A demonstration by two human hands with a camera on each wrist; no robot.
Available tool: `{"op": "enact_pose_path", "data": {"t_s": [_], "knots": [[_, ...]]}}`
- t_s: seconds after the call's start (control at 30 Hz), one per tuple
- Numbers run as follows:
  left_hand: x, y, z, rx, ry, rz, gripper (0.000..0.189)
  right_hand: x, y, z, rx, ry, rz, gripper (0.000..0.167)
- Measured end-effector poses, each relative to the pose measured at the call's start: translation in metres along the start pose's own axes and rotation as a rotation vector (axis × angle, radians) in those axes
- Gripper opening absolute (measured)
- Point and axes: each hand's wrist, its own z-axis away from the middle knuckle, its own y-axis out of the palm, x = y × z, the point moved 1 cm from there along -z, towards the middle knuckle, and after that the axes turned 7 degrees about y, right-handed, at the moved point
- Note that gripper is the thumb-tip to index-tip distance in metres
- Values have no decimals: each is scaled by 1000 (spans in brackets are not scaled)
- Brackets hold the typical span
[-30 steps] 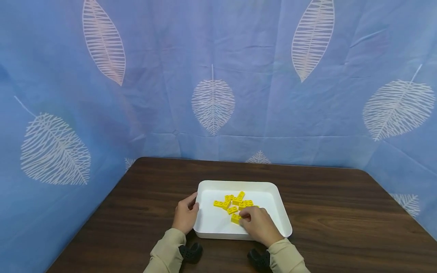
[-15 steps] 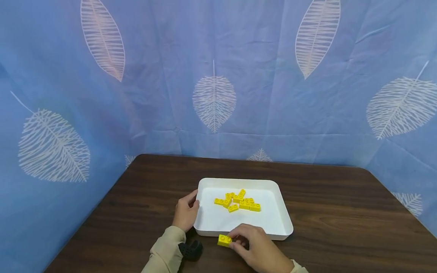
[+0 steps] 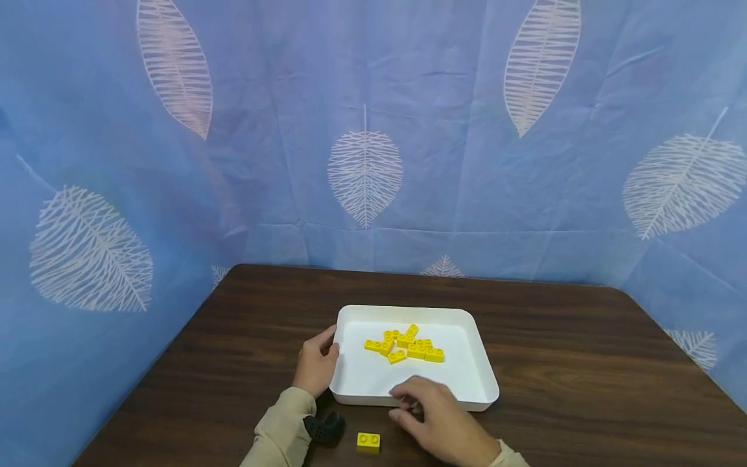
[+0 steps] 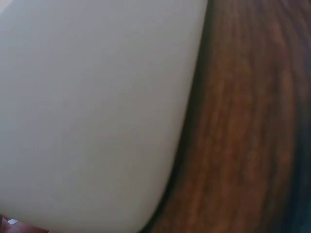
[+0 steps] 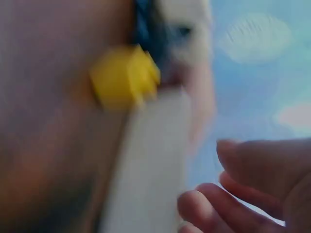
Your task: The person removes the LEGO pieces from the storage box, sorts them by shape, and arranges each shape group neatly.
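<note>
My left hand (image 3: 316, 366) holds the left side of a white tray (image 3: 373, 383), thumb at the rim, with the other fingertips partly hidden by the wall. In the left wrist view the tray's pale outer wall (image 4: 97, 111) fills most of the picture. A yellow toy building brick (image 3: 368, 442) with two studs on top rests on the table in front of the tray. To the right of that brick, my right hand (image 3: 440, 418) hovers over the tray's front edge, fingers loosely bent and holding nothing. The right wrist view shows the brick (image 5: 116, 77) blurred, beyond the fingertips.
Several more yellow bricks (image 3: 417, 351) lie clustered in the tray's middle. Under everything is a dark wood table (image 3: 560, 363). Blue cloth (image 3: 280, 162) with white leaf prints hangs behind and at both sides. A black strap (image 3: 325, 428) sits on the left wrist.
My right hand took a yellow brick from the tray, carried it over the front edge and let it go on the table, then drew slightly back from it. The left hand stayed put.
</note>
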Motion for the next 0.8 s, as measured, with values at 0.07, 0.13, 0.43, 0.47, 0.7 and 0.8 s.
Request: {"op": "enact_pose_path", "data": {"t_s": [0.07,0.13,0.43,0.47,0.7,0.8], "knots": [[0,0,-2,3,0,0,41,-7,-14,-7,-149,10,64,18],[1,0,-4,8,2,1,41,-17,-26,-17,-259,77,126,17],[8,-2,1,14,-26,0,42,-63,-30,-48,-312,290,252,17],[8,-3,2,16,-28,1,42,-65,-28,-49,-311,300,264,17],[7,-2,0,26,-16,17,42,-57,-31,-45,-298,327,268,19],[5,-2,-1,28,-11,26,42,-38,-35,-35,-309,251,227,19]]}}
